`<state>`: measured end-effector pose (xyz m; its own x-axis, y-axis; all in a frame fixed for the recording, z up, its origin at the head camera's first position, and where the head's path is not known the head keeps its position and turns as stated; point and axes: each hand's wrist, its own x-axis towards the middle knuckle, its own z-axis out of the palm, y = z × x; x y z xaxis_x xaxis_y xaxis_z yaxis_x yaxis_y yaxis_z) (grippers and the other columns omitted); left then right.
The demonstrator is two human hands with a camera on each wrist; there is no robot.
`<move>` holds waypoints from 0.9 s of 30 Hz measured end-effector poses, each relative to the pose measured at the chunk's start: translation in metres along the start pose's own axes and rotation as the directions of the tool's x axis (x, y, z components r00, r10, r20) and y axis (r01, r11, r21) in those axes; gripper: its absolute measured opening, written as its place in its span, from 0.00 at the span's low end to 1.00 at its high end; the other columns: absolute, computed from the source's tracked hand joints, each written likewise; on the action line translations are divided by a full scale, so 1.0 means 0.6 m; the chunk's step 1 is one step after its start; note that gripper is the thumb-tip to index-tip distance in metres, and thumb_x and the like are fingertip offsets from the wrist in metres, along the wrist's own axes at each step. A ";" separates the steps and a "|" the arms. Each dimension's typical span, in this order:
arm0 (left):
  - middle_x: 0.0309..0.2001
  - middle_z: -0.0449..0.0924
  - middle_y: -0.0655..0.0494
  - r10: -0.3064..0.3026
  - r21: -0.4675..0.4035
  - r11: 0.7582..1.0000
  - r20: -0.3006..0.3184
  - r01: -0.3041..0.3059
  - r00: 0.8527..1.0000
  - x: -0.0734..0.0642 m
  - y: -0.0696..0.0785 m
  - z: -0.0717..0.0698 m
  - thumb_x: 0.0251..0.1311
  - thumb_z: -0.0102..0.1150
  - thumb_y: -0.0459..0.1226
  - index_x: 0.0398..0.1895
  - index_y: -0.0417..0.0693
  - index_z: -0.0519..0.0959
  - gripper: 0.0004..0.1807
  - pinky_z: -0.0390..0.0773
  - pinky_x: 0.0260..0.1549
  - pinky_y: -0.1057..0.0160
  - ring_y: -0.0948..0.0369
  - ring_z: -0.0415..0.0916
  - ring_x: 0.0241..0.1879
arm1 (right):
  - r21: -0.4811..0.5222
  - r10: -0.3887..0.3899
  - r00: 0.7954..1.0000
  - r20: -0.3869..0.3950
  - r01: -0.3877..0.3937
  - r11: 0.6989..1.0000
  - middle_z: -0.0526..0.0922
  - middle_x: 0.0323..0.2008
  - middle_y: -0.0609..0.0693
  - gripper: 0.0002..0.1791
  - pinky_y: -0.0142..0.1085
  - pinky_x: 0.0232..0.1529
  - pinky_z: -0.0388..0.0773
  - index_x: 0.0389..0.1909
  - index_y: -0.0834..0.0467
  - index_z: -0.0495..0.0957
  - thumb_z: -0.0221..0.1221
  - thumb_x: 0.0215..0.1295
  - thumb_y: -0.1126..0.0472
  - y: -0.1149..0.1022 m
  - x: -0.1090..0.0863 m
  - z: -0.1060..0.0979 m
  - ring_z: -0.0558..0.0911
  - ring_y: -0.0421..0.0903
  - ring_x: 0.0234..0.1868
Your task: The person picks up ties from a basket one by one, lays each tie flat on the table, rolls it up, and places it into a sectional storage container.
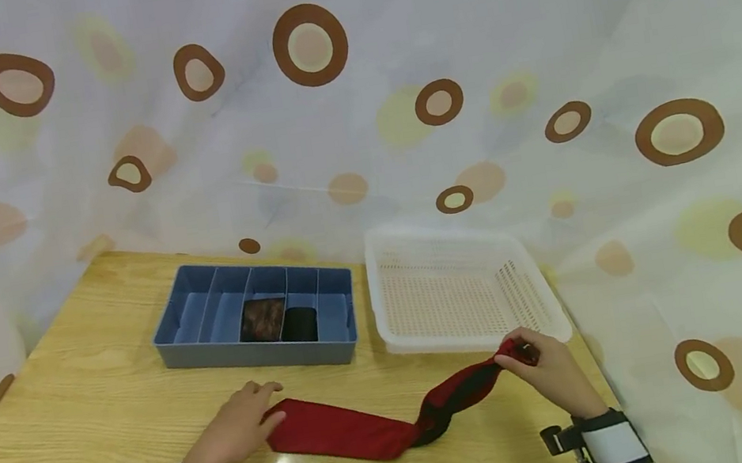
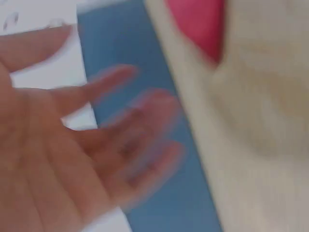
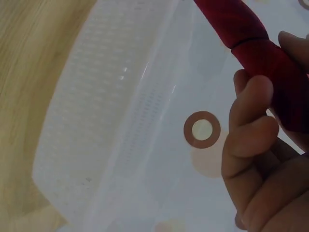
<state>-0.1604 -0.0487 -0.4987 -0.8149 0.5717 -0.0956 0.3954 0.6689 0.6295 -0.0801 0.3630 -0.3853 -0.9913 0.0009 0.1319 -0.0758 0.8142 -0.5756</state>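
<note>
A red necktie (image 1: 343, 429) with a dark underside stretches across the table, its broad left part flat and its right part twisted and raised. My right hand (image 1: 545, 365) pinches the bunched right end between thumb and fingers, just in front of the white basket. In the right wrist view the fingers (image 3: 251, 125) curl beside the red cloth (image 3: 256, 48). My left hand (image 1: 238, 427) hovers by the tie's wide left end, fingers loosely spread and holding nothing. The left wrist view, blurred, has the palm (image 2: 43, 159) apart from the red tip (image 2: 205, 29).
Behind the tie stands a blue divided box (image 1: 256, 357); a brown patterned roll (image 1: 263, 320) and a black roll (image 1: 300, 324) sit in separate compartments. The white perforated basket (image 1: 445, 339) is to its right. A spotted curtain (image 1: 373, 151) hangs behind the wooden table (image 1: 85, 434).
</note>
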 end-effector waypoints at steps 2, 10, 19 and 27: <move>0.52 0.72 0.43 0.083 -0.019 0.996 0.003 -0.083 0.997 0.004 0.026 0.028 0.60 0.59 0.42 0.59 0.41 0.71 0.25 0.73 0.50 0.47 0.48 0.72 0.52 | -0.045 -0.015 1.000 -0.015 0.014 0.999 0.79 0.27 0.47 0.09 0.28 0.22 0.69 0.36 0.58 0.78 0.63 0.59 0.58 -0.015 0.008 0.008 0.70 0.31 0.21; 0.69 0.59 0.52 0.271 -0.255 0.931 0.011 -0.260 0.962 0.041 0.112 0.113 0.49 0.68 0.51 0.71 0.54 0.54 0.48 0.64 0.61 0.43 0.50 0.59 0.67 | 0.137 -0.275 0.943 -0.185 0.302 0.943 0.77 0.21 0.46 0.05 0.27 0.19 0.70 0.30 0.59 0.76 0.61 0.58 0.70 -0.158 0.033 -0.004 0.72 0.33 0.19; 0.37 0.85 0.55 0.312 -0.593 0.781 0.100 -0.195 0.945 0.055 0.085 0.071 0.63 0.56 0.40 0.51 0.47 0.77 0.14 0.70 0.28 0.72 0.72 0.74 0.28 | 0.160 -0.163 0.845 -0.509 0.279 0.947 0.75 0.20 0.34 0.03 0.21 0.18 0.70 0.31 0.68 0.76 0.60 0.55 0.74 -0.205 0.042 -0.068 0.73 0.33 0.15; 0.29 0.79 0.59 0.270 -0.356 0.921 0.289 -0.159 0.919 0.025 -0.024 -0.060 0.58 0.60 0.45 0.36 0.46 0.82 0.12 0.71 0.29 0.70 0.71 0.70 0.26 | 0.111 0.213 0.975 -0.056 -0.206 0.972 0.79 0.22 0.48 0.14 0.31 0.21 0.70 0.43 0.64 0.72 0.59 0.64 0.58 -0.029 0.003 -0.013 0.75 0.38 0.18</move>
<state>-0.1935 -0.0668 -0.4815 -0.5195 0.8428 -0.1406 0.3427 0.3563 0.8692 -0.0800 0.3536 -0.3689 -0.9770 0.2068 0.0515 0.1183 0.7270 -0.6764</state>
